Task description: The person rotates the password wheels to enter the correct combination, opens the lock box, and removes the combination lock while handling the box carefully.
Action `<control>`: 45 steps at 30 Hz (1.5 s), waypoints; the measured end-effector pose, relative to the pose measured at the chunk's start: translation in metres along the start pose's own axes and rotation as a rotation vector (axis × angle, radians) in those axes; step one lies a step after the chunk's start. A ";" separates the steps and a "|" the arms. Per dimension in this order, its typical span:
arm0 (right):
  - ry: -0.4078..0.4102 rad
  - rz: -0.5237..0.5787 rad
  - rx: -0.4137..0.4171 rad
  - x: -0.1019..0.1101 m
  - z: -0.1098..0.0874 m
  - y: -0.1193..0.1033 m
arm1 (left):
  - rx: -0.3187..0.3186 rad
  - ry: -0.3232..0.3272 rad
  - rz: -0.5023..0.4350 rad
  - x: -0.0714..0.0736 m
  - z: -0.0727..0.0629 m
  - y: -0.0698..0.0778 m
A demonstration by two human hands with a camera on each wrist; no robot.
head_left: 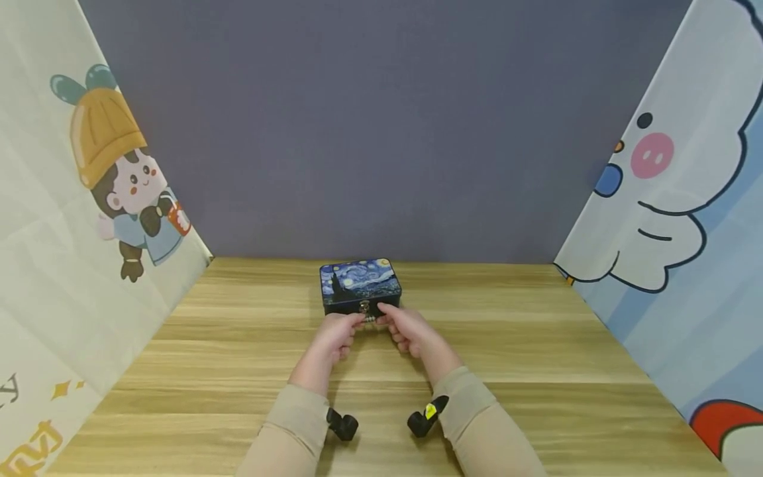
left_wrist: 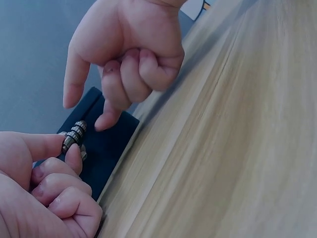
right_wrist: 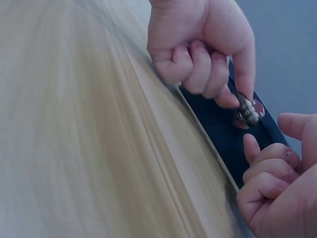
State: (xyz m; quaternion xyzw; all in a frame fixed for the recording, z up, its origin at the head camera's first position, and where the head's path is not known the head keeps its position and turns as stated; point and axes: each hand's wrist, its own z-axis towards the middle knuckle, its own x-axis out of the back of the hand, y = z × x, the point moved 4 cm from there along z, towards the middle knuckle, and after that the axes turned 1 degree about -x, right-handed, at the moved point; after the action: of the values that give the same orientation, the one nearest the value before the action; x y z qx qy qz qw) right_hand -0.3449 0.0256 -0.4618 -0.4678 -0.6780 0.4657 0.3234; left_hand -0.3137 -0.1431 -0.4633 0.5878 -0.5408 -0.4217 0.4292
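Note:
A tin box (head_left: 360,281) with a swirling blue night-sky painting on its lid sits closed on the table, its dark front facing me. On that front is a metal clasp (head_left: 364,305), and a small combination padlock (left_wrist: 75,135) with ridged dials is at it. My left hand (head_left: 341,332) pinches one end of the padlock between thumb and index finger, its other fingers curled in. Just right of the padlock, my right hand (head_left: 411,331) holds thumb and index finger apart with nothing between them. Its remaining fingers curl toward the palm, as the right wrist view shows.
The wood-grain table (head_left: 238,344) runs back to a grey upright panel (head_left: 381,132). Cartoon-printed sheets stand along both sides, a pale one (head_left: 36,265) at left and a blue and white one (head_left: 715,318) at right. Each wrist carries a small black camera (head_left: 342,424).

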 end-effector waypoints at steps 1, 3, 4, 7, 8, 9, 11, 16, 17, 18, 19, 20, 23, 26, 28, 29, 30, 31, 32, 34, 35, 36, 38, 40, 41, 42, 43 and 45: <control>-0.005 -0.006 -0.001 0.002 0.000 -0.001 | 0.001 -0.002 0.006 0.001 0.000 0.001; -0.015 -0.024 0.001 0.005 0.000 -0.003 | 0.005 -0.009 0.028 0.003 -0.001 0.003; -0.020 -0.034 0.003 0.007 0.001 -0.003 | 0.005 -0.014 0.039 0.003 -0.002 0.003; -0.033 -0.074 0.017 0.013 0.002 -0.005 | -0.006 -0.033 0.090 0.006 -0.004 0.006; -0.034 -0.085 0.024 0.016 0.002 -0.006 | -0.013 -0.038 0.105 0.006 -0.004 0.007; -0.034 -0.098 0.031 0.018 0.003 -0.007 | -0.019 -0.043 0.120 0.007 -0.004 0.008; -0.036 -0.126 0.048 0.022 0.003 -0.008 | -0.037 -0.050 0.159 0.008 -0.005 0.010; -0.022 -0.178 0.060 0.031 0.004 -0.009 | -0.049 -0.051 0.247 0.012 -0.003 0.012; -0.016 -0.186 0.058 0.032 0.004 -0.010 | -0.052 -0.051 0.266 0.012 -0.004 0.013; -0.013 -0.197 0.061 0.033 0.004 -0.010 | -0.046 -0.051 0.279 0.013 -0.004 0.013; -0.010 -0.205 0.064 0.034 0.004 -0.011 | -0.042 -0.052 0.295 0.013 -0.004 0.014; -0.010 -0.212 0.067 0.034 0.003 -0.011 | -0.041 -0.056 0.312 0.013 -0.004 0.015; -0.016 -0.225 0.078 0.033 0.002 -0.013 | -0.034 -0.065 0.354 0.013 -0.004 0.016; -0.041 -0.226 0.086 0.030 0.004 -0.012 | -0.034 -0.073 0.381 0.014 -0.003 0.018; -0.061 -0.227 0.085 0.027 0.006 -0.011 | -0.032 -0.074 0.390 0.014 -0.002 0.018; -0.072 -0.227 0.083 0.025 0.007 -0.010 | -0.032 -0.075 0.394 0.014 -0.001 0.018; -0.081 -0.224 0.082 0.024 0.009 -0.009 | -0.030 -0.075 0.394 0.015 -0.001 0.018; -0.090 -0.224 0.081 0.022 0.010 -0.008 | -0.030 -0.075 0.397 0.015 0.000 0.018; -0.097 -0.222 0.080 0.020 0.012 -0.007 | -0.029 -0.074 0.398 0.015 0.000 0.018; -0.109 -0.215 0.079 0.016 0.015 -0.005 | -0.023 -0.068 0.393 0.015 0.001 0.017; -0.113 -0.212 0.081 0.015 0.016 -0.004 | -0.026 -0.067 0.395 0.015 0.001 0.018; -0.116 -0.207 0.082 0.013 0.017 -0.004 | -0.028 -0.066 0.395 0.014 0.001 0.018; -0.119 -0.203 0.087 0.010 0.018 -0.004 | -0.031 -0.060 0.398 0.013 0.001 0.019; -0.121 -0.201 0.090 0.008 0.019 -0.003 | -0.031 -0.059 0.398 0.012 0.001 0.019; -0.121 -0.201 0.092 0.006 0.020 -0.003 | -0.035 -0.059 0.398 0.011 0.000 0.020; -0.120 -0.200 0.092 0.005 0.020 -0.003 | -0.034 -0.058 0.395 0.010 0.001 0.019; -0.119 -0.201 0.091 0.004 0.020 -0.002 | -0.033 -0.056 0.393 0.010 0.001 0.019; -0.115 -0.198 0.092 0.003 0.021 -0.002 | -0.036 -0.054 0.387 0.010 0.001 0.019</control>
State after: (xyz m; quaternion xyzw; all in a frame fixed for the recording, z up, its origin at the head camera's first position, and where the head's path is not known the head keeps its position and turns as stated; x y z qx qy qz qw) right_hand -0.3646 0.0212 -0.4676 -0.3558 -0.7162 0.4881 0.3496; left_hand -0.3196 -0.1536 -0.4462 0.4535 -0.6475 -0.3564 0.4981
